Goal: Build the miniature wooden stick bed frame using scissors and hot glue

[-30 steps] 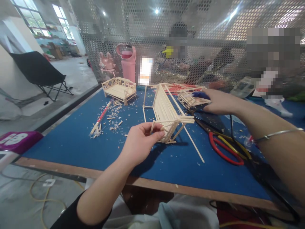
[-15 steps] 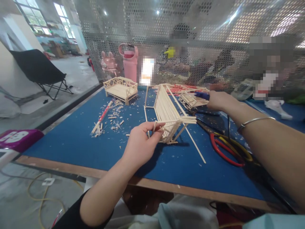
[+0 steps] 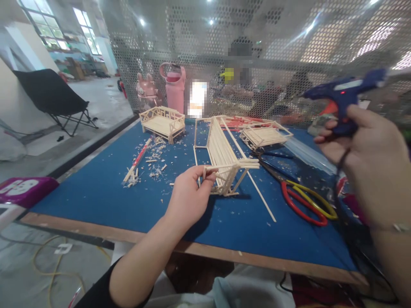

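My left hand [image 3: 189, 194] pinches the near end of a model bench frame [image 3: 224, 147] made of thin wooden sticks, which stands tipped on its side on the blue tabletop. Raised at the right, my right hand [image 3: 362, 137] is wrapped round the grip of a blue glue gun [image 3: 345, 92] with an orange trigger; its nozzle points left and a small red light glows on its body. Its black cord hangs past my wrist. A finished-looking stick bench [image 3: 163, 122] stands at the back left, and another stick piece [image 3: 265, 134] lies behind the pliers.
Red-and-yellow-handled pliers [image 3: 305, 203] lie on the right of the blue tabletop [image 3: 105, 188], near clear glue sticks [image 3: 308, 154]. Red sticks [image 3: 240, 123] lie at the back. Shavings and a red stick [image 3: 141, 154] are at left. A pink bottle [image 3: 175, 92] stands by the perforated metal screen [image 3: 272, 42].
My right hand has lifted the glue gun up and to the right, away from the stick piece at the back. My left hand stays on the bench frame, almost unmoved.
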A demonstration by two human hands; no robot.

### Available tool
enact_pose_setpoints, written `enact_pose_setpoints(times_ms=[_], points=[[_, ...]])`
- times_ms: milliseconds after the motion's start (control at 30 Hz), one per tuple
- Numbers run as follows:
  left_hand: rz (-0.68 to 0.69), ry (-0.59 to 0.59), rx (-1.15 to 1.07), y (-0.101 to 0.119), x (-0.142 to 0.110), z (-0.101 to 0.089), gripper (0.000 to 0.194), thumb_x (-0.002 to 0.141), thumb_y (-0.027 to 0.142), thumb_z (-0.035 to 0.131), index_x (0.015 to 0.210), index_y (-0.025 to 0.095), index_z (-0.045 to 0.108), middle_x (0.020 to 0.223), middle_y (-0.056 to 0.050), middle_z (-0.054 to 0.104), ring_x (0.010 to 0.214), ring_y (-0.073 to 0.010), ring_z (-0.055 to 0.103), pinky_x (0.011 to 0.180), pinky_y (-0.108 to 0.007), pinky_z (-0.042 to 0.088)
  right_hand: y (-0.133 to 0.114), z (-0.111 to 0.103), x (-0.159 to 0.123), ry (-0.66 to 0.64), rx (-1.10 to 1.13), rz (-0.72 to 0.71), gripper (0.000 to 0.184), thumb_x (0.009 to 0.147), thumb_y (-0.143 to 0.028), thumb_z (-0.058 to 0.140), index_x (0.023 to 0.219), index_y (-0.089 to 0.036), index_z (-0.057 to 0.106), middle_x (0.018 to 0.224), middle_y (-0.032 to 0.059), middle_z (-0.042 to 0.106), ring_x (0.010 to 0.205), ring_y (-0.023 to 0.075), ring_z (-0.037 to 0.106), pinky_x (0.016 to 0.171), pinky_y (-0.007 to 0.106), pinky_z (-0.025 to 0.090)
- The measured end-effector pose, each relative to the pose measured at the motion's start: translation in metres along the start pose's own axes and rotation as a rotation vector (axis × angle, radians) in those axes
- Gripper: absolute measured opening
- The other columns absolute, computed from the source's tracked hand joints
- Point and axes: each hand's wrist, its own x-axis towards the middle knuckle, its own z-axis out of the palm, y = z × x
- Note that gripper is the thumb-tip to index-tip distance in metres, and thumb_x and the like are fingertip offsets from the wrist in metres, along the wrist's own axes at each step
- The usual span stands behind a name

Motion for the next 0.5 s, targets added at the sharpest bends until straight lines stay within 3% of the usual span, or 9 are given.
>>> enact_pose_setpoints(times_ms=[67,167,233,333,500], points=[[-0.004,0.015,0.034,0.0,-0.001,0.0,0.019,0.084,0.023,0.049,0.093,0.018,0.065,0.083,-0.003,0.069,0.075,-0.0161,0.059,0.069,-0.027,0.042,-0.018,-0.01,-0.034,-0.026,0.283,0.265,0.028,0.08,-0.04,0.047,0.077,-0.017,0.062,0.075,0.0118,0.061,0.056,0.0148,0.053,0.045,0.029,0.037],[-0.039,0.024,0.064,0.002,-0.002,0.001,0.017,0.086,0.023,0.044,0.093,0.018,0.058,0.078,-0.001,0.066,0.067,-0.0142,0.056,0.062,-0.025,0.039,-0.04,-0.015,-0.103,-0.031,0.47,0.494,0.009,0.061,-0.024,0.06,0.069,-0.021,0.06,0.065,0.0061,0.058,0.051,0.0168,0.053,0.046,0.033,0.043],[-0.05,0.008,0.067,0.003,-0.003,0.002,0.018,0.087,0.023,0.04,0.097,0.017,0.055,0.076,-0.001,0.064,0.064,-0.0139,0.054,0.06,-0.025,0.038,-0.049,-0.012,-0.146,-0.091,0.597,0.516,0.011,0.055,-0.022,0.062,0.066,-0.023,0.06,0.062,0.003,0.057,0.04,0.0139,0.045,0.041,0.034,0.044],[-0.012,-0.02,0.089,0.004,-0.002,0.004,0.024,0.089,0.021,0.034,0.103,0.017,0.053,0.078,-0.003,0.061,0.068,-0.0149,0.054,0.063,-0.026,0.039,-0.059,-0.006,-0.187,-0.184,0.59,0.568,0.008,0.061,-0.029,0.065,0.069,-0.029,0.064,0.062,0.0026,0.059,0.045,0.0205,0.052,0.041,0.036,0.046],[0.048,-0.037,0.169,0.005,-0.004,0.003,0.031,0.077,0.013,0.045,0.108,0.015,0.051,0.09,-0.005,0.057,0.084,-0.0186,0.053,0.075,-0.03,0.043,-0.065,0.004,-0.2,-0.34,0.346,0.458,0.018,0.067,-0.045,0.063,0.067,-0.029,0.068,0.058,0.0035,0.062,0.052,0.0239,0.058,0.047,0.035,0.052]])
